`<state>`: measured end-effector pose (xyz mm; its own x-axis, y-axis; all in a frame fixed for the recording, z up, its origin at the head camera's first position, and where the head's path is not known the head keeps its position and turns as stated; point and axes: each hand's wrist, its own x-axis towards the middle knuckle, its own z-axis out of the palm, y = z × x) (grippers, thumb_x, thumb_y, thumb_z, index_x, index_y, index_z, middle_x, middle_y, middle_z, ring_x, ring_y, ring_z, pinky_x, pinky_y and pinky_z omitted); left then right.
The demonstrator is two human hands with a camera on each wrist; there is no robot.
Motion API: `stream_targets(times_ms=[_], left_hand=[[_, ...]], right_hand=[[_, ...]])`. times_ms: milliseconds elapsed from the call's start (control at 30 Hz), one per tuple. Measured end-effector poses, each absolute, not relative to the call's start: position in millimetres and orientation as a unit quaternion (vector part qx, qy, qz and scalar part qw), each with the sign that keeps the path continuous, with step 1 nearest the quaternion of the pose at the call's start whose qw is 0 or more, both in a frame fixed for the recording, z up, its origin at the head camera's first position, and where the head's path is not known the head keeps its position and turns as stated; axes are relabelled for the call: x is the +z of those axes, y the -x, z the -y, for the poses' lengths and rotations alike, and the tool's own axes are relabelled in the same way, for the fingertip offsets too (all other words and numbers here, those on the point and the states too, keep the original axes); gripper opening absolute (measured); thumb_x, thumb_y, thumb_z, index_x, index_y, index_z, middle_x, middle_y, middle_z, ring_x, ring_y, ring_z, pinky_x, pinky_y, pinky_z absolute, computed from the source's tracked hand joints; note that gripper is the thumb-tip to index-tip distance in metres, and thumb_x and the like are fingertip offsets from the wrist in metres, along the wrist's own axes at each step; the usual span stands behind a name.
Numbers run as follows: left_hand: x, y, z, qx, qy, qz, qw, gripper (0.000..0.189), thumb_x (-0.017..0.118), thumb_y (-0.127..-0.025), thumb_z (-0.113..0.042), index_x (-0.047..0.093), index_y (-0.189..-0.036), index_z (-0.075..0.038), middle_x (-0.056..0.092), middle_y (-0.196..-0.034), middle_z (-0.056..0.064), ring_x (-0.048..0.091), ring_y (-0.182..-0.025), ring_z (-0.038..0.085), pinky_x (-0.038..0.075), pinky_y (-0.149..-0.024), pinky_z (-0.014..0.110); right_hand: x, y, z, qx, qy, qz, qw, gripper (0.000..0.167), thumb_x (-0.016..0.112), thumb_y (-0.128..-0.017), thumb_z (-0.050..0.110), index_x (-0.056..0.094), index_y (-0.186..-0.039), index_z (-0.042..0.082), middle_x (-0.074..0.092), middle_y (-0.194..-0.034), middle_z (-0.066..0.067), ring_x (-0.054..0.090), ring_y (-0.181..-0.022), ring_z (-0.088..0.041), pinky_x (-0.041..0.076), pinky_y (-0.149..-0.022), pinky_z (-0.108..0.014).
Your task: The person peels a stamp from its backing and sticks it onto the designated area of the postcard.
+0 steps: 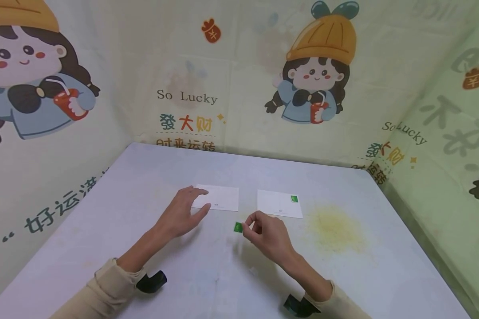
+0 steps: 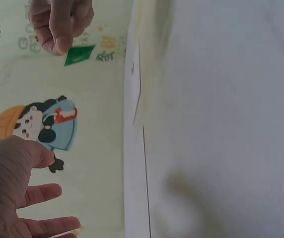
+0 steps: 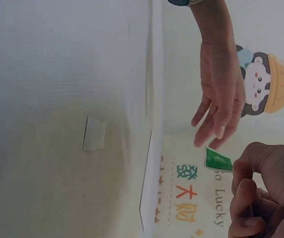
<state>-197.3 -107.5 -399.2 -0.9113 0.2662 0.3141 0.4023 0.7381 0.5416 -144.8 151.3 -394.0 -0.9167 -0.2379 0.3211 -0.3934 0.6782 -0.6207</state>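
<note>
My right hand (image 1: 270,235) pinches a small green stamp (image 1: 237,227) by its edge between thumb and forefinger, raised above the table. In the right wrist view the stamp (image 3: 218,159) shows a pale border. My left hand (image 1: 179,213), fingers spread and relaxed, hovers at the left end of a white envelope (image 1: 225,198), covering part of it in the head view. To the right lies a second white envelope (image 1: 273,204), with a green stamp (image 1: 294,199) at its upper right corner. Both envelopes carry a small dark mark near the bottom edge.
A small whitish scrap (image 3: 95,135) lies on the white table (image 1: 207,283), near me. The tabletop has a yellow stain (image 1: 337,228) right of the envelopes. Printed cloth walls (image 1: 239,79) enclose the back and both sides.
</note>
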Motion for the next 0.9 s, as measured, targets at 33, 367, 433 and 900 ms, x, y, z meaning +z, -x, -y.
stream_targets(times_ms=[33,367,433,900], left_hand=[[-398.4,195.0,105.5,-0.318,0.18,0.924,0.11,0.043,0.068,-0.098,-0.028,0.064,-0.134,-0.006,0.061,-0.14,0.018,0.045,-0.14,0.04,0.039,-0.111,0.06],[-393.9,173.3,86.1,-0.38,0.176,0.902,0.102,0.029,0.069,-0.098,-0.026,0.071,-0.12,-0.008,0.075,-0.114,0.008,0.068,-0.111,0.031,0.054,-0.094,0.05],[-394.4,170.2,83.4,-0.392,0.183,0.896,0.103,0.023,0.069,-0.098,-0.024,0.073,-0.115,-0.008,0.076,-0.107,0.004,0.071,-0.104,0.027,0.056,-0.091,0.047],[-387.5,144.2,62.1,-0.52,0.194,0.832,0.019,0.015,0.064,-0.101,-0.02,0.076,-0.094,-0.016,0.07,-0.07,-0.004,0.067,-0.068,0.02,0.043,-0.057,0.026]], right_hand=[[-393.7,143.0,-151.4,0.353,-0.18,0.91,0.123,0.009,0.074,-0.088,0.011,0.067,-0.087,0.016,0.046,-0.055,0.017,0.037,-0.048,0.0,0.033,-0.048,-0.02],[-394.3,136.0,-151.0,0.217,-0.26,0.894,0.292,0.015,0.078,-0.08,0.009,0.064,-0.086,0.013,0.048,-0.053,0.016,0.027,-0.046,0.007,0.027,-0.044,-0.011],[-394.6,135.7,-151.1,0.195,-0.271,0.887,0.32,0.017,0.078,-0.078,0.009,0.064,-0.086,0.012,0.049,-0.052,0.014,0.027,-0.046,0.005,0.025,-0.044,-0.01],[-389.1,127.8,-147.7,0.07,-0.325,0.841,0.426,0.02,0.081,-0.072,0.009,0.064,-0.083,0.008,0.047,-0.05,0.007,0.03,-0.043,-0.001,0.018,-0.044,-0.011]])
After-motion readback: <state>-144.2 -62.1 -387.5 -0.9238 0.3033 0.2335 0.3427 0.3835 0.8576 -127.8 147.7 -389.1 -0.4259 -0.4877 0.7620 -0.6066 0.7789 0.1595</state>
